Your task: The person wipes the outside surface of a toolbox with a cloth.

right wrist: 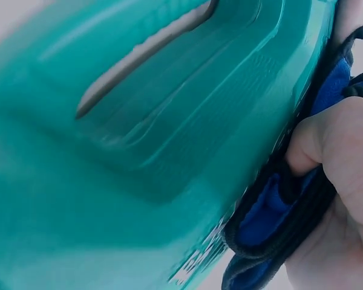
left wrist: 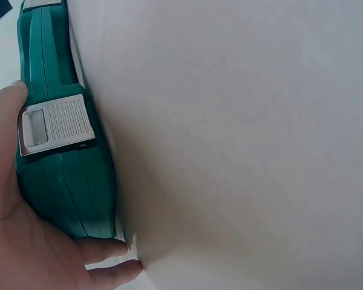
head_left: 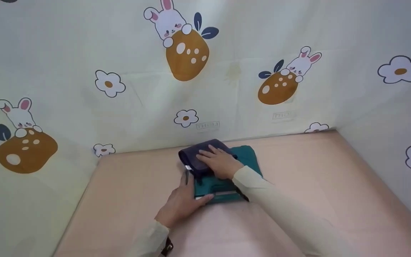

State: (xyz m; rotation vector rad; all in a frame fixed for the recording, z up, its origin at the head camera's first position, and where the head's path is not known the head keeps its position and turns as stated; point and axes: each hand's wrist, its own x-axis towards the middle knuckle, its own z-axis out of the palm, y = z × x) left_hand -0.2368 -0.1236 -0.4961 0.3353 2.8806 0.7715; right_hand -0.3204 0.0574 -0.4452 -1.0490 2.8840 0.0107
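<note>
A teal plastic case (head_left: pixel 250 157) lies flat on the table, with a carry handle cutout along its near side. Its silver latch (left wrist: pixel 57 125) shows in the left wrist view. On the lid sits a folded dark blue fabric pouch (head_left: pixel 193 151) with black edging. My left hand (head_left: pixel 180 201) cups the case's near left corner, thumb along the front edge and fingers straight along the side. My right hand (head_left: pixel 221 162) holds the pouch from above, fingers spread over it. In the right wrist view, the bent thumb (right wrist: pixel 311 142) presses into the fabric fold.
A pale peach tabletop (head_left: pixel 127 185) extends around the case. Behind it and at both sides hangs a white curtain (head_left: pixel 148 107) printed with rabbits and flowers. The case lies near the table's back edge.
</note>
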